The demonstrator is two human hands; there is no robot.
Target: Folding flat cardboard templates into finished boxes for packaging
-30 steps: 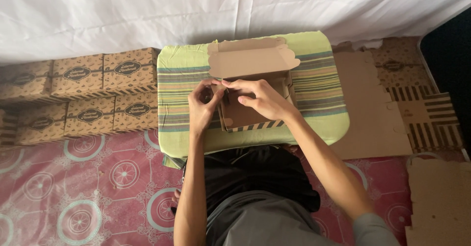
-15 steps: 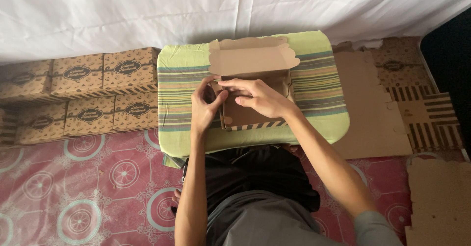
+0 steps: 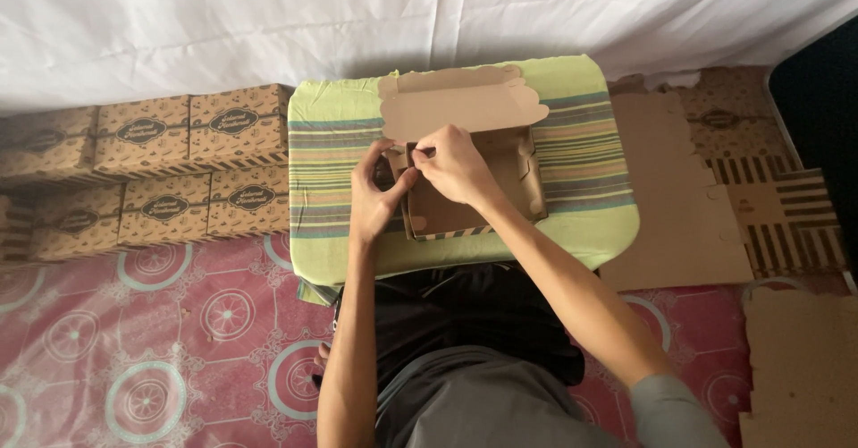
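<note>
Box (image 3: 478, 193) sits open on the striped surface (image 3: 590, 224), lid flap up. Left hand (image 3: 375, 198) and right hand (image 3: 451, 164) both pinch its left wall. Judged light, thin cardboard, creases easily; best gripped along folded edges.

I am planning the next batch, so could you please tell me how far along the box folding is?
Done: several closed boxes sit stacked at the left. In hand: one cardboard box on the striped cushion has its walls up; the left hand and right hand pinch its left wall corner, and its lid flap is open. Left: closing that lid, and the flat cardboard blanks lying at the right are unfolded.
</note>
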